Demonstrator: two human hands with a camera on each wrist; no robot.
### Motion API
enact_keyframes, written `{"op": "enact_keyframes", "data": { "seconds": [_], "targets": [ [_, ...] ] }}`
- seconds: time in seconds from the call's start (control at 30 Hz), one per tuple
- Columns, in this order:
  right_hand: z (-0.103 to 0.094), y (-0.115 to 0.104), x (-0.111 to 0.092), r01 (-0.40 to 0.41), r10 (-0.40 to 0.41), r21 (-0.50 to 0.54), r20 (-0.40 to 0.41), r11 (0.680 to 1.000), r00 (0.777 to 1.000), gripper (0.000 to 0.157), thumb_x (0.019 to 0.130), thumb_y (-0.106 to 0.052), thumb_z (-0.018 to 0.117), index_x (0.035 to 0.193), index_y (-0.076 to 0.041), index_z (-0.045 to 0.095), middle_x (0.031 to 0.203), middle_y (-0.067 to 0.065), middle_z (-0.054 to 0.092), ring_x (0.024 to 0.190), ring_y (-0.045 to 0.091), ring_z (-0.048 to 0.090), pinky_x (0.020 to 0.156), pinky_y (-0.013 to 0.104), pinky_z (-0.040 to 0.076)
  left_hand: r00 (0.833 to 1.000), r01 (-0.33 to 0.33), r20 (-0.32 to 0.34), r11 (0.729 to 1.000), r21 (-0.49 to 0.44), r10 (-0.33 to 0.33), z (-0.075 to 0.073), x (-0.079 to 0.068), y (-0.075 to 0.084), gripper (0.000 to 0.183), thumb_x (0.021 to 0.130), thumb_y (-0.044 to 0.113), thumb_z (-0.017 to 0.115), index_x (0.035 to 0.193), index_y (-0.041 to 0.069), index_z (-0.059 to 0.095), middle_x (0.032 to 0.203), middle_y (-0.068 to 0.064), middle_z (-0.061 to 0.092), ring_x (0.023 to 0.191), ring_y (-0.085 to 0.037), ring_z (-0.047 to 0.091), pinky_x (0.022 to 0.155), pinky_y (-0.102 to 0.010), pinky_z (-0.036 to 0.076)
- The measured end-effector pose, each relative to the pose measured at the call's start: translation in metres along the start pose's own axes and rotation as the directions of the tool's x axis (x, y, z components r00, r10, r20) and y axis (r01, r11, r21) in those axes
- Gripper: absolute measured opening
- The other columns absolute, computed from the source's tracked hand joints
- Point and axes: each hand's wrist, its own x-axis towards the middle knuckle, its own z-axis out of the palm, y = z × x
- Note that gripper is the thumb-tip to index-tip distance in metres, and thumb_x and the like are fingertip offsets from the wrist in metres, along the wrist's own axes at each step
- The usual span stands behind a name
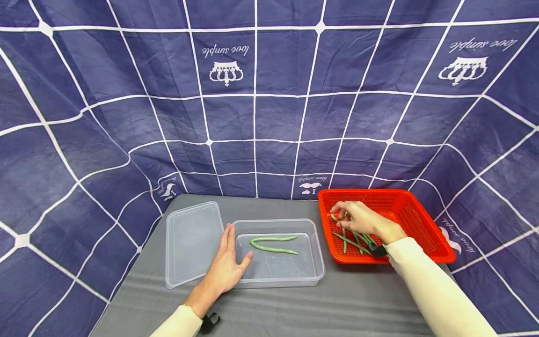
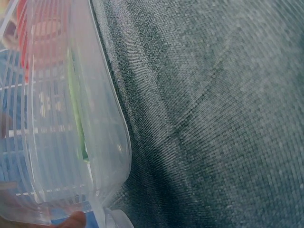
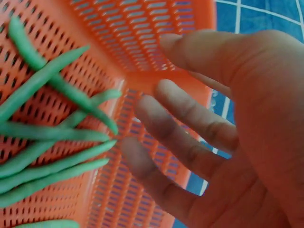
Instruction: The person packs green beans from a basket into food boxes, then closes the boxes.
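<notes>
A clear plastic container (image 1: 278, 279) holds green beans (image 1: 273, 249), which form a sideways V on its floor. My left hand (image 1: 227, 267) rests at the container's left edge, its fingers straight and its thumb over the rim. From the left wrist view, the container's clear wall (image 2: 107, 109) shows a blurred bean (image 2: 76, 104) through it. Over the left part of a red basket (image 1: 425, 224) is my right hand (image 1: 358, 218). In the right wrist view its fingers are spread and loosely bent, with nothing between them, beside several green beans (image 3: 52, 133) on the basket's slotted floor.
A flat clear lid (image 1: 191, 248) lies on the grey table (image 1: 294, 311), left of the container and partly behind my left hand. Blue cloth (image 1: 278, 117) with white grid lines rises behind the table and along both sides.
</notes>
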Motion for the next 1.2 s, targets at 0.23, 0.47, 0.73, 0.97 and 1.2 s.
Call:
{"op": "enact_keyframes", "data": {
  "seconds": [0.23,0.47,0.73,0.97,1.2],
  "targets": [
    [-0.003,0.009,-0.010,-0.061,0.053,0.059,0.134,0.996,0.990,0.036,0.090,0.005,0.087,0.124,-0.003,0.078,0.091,0.002,0.078,0.081,0.008,0.072,0.077,0.024,0.060,1.000,-0.001,0.002,1.000,-0.001,0.001,0.001,0.000,-0.001,0.108,0.112,0.044,0.075,0.185,-0.005,0.012,0.194,-0.027,0.013,0.177,-0.049,0.032,0.139,-0.063,0.040],
    [-0.002,0.015,-0.016,-0.092,0.076,0.073,0.189,0.993,0.979,0.036,0.090,0.002,0.092,0.124,-0.002,0.080,0.092,0.005,0.076,0.078,0.009,0.073,0.076,0.022,0.061,1.000,-0.003,-0.002,1.000,-0.005,0.003,0.001,-0.001,-0.002,0.108,0.112,0.044,0.075,0.184,-0.006,0.012,0.194,-0.028,0.014,0.177,-0.049,0.033,0.139,-0.063,0.041],
    [0.001,0.022,-0.019,-0.165,0.134,0.104,0.254,0.981,0.958,0.042,0.088,0.002,0.095,0.128,0.001,0.081,0.092,0.005,0.075,0.076,0.007,0.074,0.075,0.020,0.059,1.000,-0.007,-0.012,1.000,-0.013,0.007,0.001,-0.001,-0.002,0.107,0.111,0.042,0.076,0.184,-0.007,0.014,0.193,-0.028,0.016,0.176,-0.049,0.035,0.139,-0.063,0.041],
    [0.000,0.023,-0.018,-0.156,0.123,0.087,0.302,0.984,0.945,0.045,0.085,-0.001,0.098,0.126,0.001,0.081,0.090,0.006,0.077,0.075,0.004,0.071,0.070,0.019,0.057,1.000,0.003,-0.005,1.000,-0.013,-0.003,0.000,0.000,-0.001,0.107,0.111,0.042,0.076,0.184,-0.006,0.014,0.194,-0.027,0.015,0.176,-0.049,0.035,0.139,-0.062,0.041],
    [0.005,0.016,-0.016,-0.262,0.171,0.182,0.403,0.948,0.899,0.045,0.082,0.012,0.089,0.124,0.003,0.078,0.084,0.006,0.075,0.068,0.008,0.065,0.059,0.020,0.054,1.000,0.002,-0.013,1.000,-0.004,-0.002,-0.001,-0.001,0.000,0.107,0.111,0.043,0.077,0.184,-0.006,0.016,0.194,-0.027,0.016,0.175,-0.049,0.038,0.137,-0.064,0.043]
  ]
}}
